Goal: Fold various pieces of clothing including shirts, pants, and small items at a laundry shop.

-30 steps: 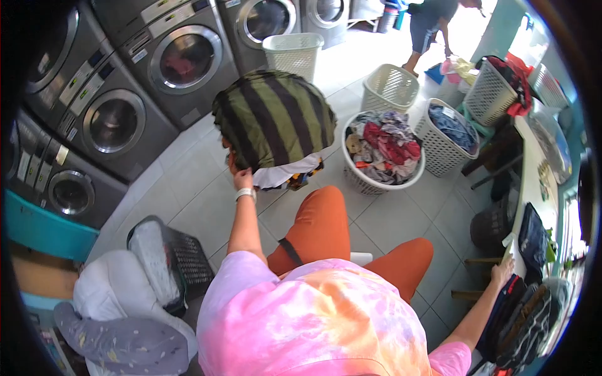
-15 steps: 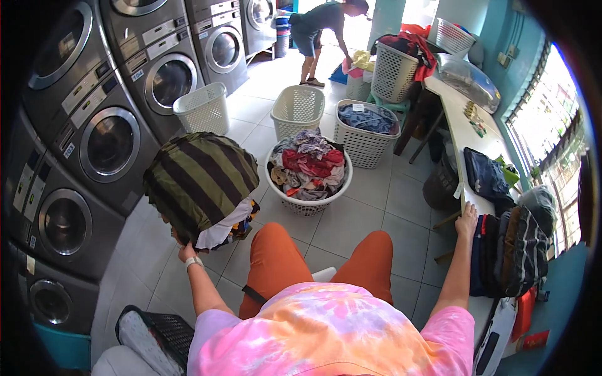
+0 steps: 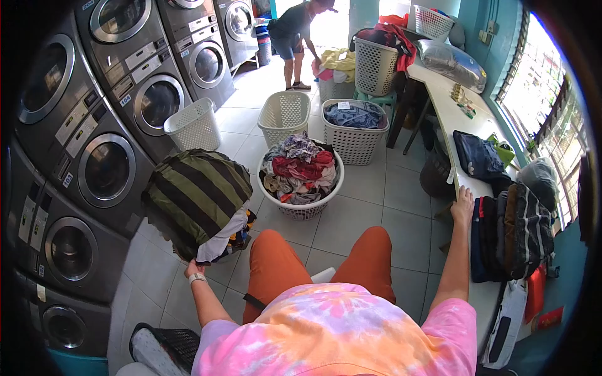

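Observation:
A rounded heap of laundry topped by a green-and-black striped cloth (image 3: 197,194) stands to my left. White and dark patterned fabric (image 3: 231,233) shows at its near side. My left hand (image 3: 194,269), with a white band at the wrist, grips the heap's lower near edge; its fingertips and what they close on are partly hidden. My right hand (image 3: 463,203) lies with fingers extended on the near edge of the white table (image 3: 448,125). Beside that hand is a row of folded dark clothes (image 3: 501,235). A white basket (image 3: 304,210) of mixed laundry sits ahead of my knees.
Stacked washers or dryers (image 3: 106,169) line the left side. Farther ahead stand two pale baskets (image 3: 194,125) (image 3: 284,119) and a basket of blue clothing (image 3: 355,131). At the back, a person (image 3: 295,44) bends over yellow cloth (image 3: 338,60). A dark basket (image 3: 179,348) is near my left elbow.
My view has shifted slightly, moving the surroundings in the picture. Both hands keep their places at the heap and the table edge. At the back, more of the yellow cloth shows beside the person.

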A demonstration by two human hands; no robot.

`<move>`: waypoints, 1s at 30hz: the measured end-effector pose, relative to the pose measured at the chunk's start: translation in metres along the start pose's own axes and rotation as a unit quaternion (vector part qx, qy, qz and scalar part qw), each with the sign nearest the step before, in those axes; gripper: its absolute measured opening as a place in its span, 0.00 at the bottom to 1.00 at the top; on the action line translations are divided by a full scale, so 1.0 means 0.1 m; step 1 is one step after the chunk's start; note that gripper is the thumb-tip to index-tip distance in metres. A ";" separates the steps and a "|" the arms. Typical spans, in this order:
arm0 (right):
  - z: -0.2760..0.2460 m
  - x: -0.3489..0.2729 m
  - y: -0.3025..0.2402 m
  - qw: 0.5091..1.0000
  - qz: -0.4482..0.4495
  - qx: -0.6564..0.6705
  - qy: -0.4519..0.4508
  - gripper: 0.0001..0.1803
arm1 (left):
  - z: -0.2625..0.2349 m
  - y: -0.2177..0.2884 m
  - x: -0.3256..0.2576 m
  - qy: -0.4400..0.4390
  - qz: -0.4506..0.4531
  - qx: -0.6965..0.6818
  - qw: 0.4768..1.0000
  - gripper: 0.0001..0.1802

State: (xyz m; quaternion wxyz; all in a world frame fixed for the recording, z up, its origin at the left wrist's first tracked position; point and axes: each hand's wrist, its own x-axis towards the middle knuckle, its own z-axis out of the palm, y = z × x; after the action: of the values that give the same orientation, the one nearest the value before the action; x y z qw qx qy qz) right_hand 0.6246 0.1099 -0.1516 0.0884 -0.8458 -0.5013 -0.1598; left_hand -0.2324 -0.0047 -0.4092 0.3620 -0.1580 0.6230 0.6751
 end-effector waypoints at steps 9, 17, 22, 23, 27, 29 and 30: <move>0.07 0.01 0.07 1.000 0.004 -0.004 0.008 0.34 | 0.05 -0.12 0.00 -0.045 -0.040 0.061 0.996 0.07; -0.07 0.02 -0.93 0.981 -0.146 0.068 0.108 0.21 | -0.05 -0.05 -0.10 -0.077 -0.036 0.049 0.995 0.07; -0.39 0.05 -2.09 0.938 -0.179 0.124 -0.270 0.21 | -0.15 -0.06 -0.17 -0.085 -0.028 0.017 0.996 0.05; -0.54 0.04 -2.31 0.921 -0.180 0.122 -0.323 0.21 | -0.32 -0.01 -0.12 -0.103 -0.014 0.010 0.995 0.06; -0.08 0.44 -2.76 0.940 -0.196 0.066 -0.270 0.26 | -0.34 -0.01 -0.16 -0.104 -0.007 -0.016 0.994 0.06; -0.18 0.47 -3.03 0.943 -0.219 0.055 -0.245 0.34 | -0.50 0.04 -0.16 -0.099 -0.001 -0.021 0.995 0.06; -0.34 0.43 -3.21 0.942 -0.236 0.059 -0.232 0.33 | -0.61 0.06 -0.15 -0.094 0.005 -0.025 0.995 0.06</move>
State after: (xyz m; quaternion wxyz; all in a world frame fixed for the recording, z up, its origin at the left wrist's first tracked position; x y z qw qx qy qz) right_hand 0.3565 0.2896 -0.1077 -0.0208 -0.7098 -0.7020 0.0545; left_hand -0.2407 -0.0675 -0.4058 0.4119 -0.0999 0.5700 0.7039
